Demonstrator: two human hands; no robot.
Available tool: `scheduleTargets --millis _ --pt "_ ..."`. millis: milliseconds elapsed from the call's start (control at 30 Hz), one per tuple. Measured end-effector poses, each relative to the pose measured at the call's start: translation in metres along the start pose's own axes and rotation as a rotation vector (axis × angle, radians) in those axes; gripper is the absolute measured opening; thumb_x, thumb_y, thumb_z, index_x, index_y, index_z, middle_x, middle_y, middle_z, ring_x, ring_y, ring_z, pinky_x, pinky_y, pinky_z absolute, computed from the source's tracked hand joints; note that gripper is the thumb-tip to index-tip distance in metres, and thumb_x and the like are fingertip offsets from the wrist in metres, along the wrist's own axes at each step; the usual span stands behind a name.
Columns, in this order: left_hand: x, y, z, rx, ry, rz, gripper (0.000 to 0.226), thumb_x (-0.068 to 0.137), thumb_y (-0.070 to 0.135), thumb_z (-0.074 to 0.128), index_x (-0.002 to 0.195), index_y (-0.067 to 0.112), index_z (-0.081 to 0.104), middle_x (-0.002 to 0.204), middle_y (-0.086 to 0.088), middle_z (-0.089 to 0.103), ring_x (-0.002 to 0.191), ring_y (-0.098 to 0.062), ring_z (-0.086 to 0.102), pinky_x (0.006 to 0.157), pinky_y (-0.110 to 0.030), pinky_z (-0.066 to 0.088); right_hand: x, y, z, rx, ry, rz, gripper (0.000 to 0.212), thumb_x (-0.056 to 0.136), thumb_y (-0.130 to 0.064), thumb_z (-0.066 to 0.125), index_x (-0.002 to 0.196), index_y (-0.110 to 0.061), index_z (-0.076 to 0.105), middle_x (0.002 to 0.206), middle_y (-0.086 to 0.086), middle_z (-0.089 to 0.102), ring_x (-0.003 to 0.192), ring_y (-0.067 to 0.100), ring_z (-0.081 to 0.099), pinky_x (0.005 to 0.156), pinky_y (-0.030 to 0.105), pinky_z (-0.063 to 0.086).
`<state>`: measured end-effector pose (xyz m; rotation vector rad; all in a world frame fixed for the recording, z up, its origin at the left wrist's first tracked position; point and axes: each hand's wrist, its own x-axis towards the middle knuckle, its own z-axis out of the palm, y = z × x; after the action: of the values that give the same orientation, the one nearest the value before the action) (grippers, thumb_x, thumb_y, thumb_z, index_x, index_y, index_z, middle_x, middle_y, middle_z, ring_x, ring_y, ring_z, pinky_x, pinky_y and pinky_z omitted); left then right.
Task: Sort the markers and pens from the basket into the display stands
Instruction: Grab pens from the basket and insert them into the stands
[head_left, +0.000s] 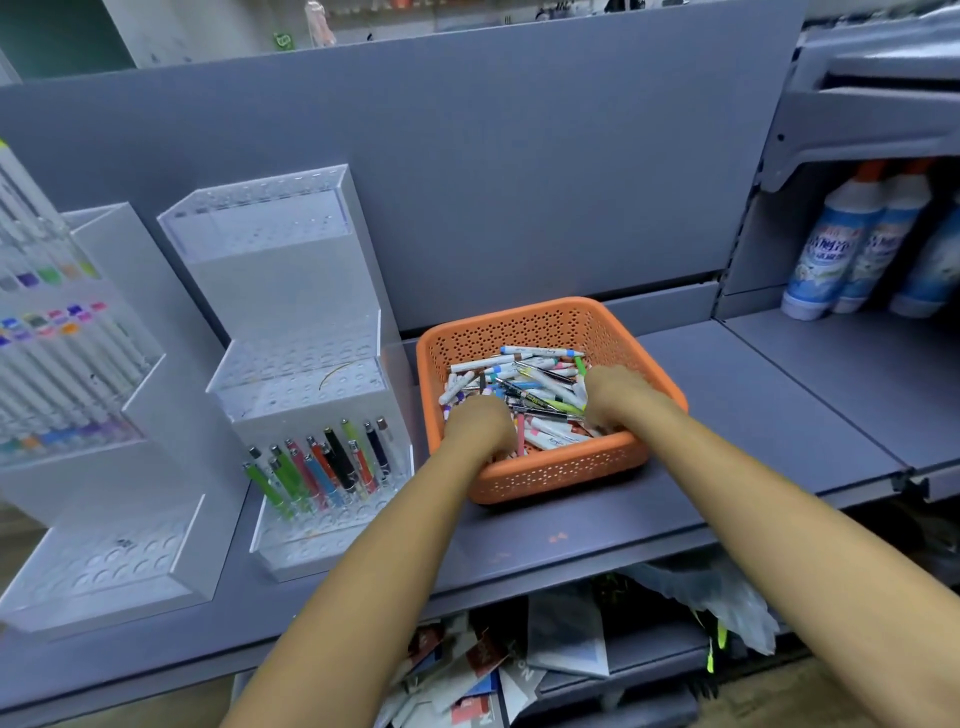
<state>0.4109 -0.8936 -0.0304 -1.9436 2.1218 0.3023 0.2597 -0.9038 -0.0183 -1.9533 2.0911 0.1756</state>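
A grey back panel (519, 182) rises behind a long grey shelf (727, 415) in what looks like a shop aisle. Below the shelf lies a heap of papers (493, 660) and a crumpled plastic bag (727, 603).

At the far left of the shelf stands a tall white display stand (130, 415) with rows of white markers (52, 353) with coloured caps in its upper tiers. Just beside it is a clear stepped stand (291, 291); its lowest tier holds a cluster of coloured pens (322, 462), upright and leaning.

Right of that stand, touching its side, sits the orange perforated basket (561, 467), with a loose pile of pens and markers (540, 384) inside. On a neighbouring shelf to the right stand blue and white bottles (852, 244).

Both hands are in the basket: the left hand (478, 426) at the near left, the right hand (613, 395) at the right. Their fingers are buried among the pens, so I cannot tell the grip of either.
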Motion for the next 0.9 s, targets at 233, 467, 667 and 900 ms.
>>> scheduleTargets --millis 233,467,667,900 --pt "-0.006 0.001 -0.007 -0.159 0.001 0.002 0.028 0.094 0.012 0.048 0.117 -0.001 0.056 0.12 -0.014 0.059 0.108 -0.028 0.057 0.081 -0.032 0.046 0.003 0.003 0.0 0.14 0.073 0.002 0.012 0.084 -0.004 0.054 0.095 -0.005 0.056 0.098 0.013 0.059 0.081 0.027 0.051 0.064 0.03 0.041" --pt "-0.017 -0.005 -0.016 -0.72 0.043 -0.09 0.014 0.094 0.001 0.038 0.082 0.006 0.042 0.068 -0.006 0.043 0.056 -0.015 0.04 0.048 -0.026 0.033 0.003 0.005 -0.005 0.34 0.167 -0.018 0.008 0.082 -0.01 0.061 0.076 -0.009 0.056 0.071 0.008 0.054 0.072 0.029 0.052 0.048 0.025 0.032" --pt "-0.016 -0.015 -0.016 -1.625 -0.149 -0.128 0.009 0.094 -0.009 0.042 0.098 0.0 0.044 0.069 -0.018 0.058 0.049 -0.019 0.06 0.046 -0.031 0.054 -0.001 0.009 -0.013 0.649 0.264 -0.058 0.018 0.084 -0.019 0.067 0.071 -0.015 0.056 0.067 0.003 0.053 0.072 0.024 0.053 0.061 0.03 0.039" --pt "-0.024 -0.017 -0.023 -1.933 -0.075 0.077 0.016 0.096 0.0 0.045 0.086 -0.001 0.057 0.068 -0.007 0.052 0.047 -0.007 0.051 0.043 -0.018 0.046 -0.02 0.008 -0.022 1.076 0.353 -0.24 0.045 0.086 -0.008 0.067 0.12 -0.032 0.05 0.08 0.006 0.066 0.084 0.024 0.069 0.08 0.045 0.056"
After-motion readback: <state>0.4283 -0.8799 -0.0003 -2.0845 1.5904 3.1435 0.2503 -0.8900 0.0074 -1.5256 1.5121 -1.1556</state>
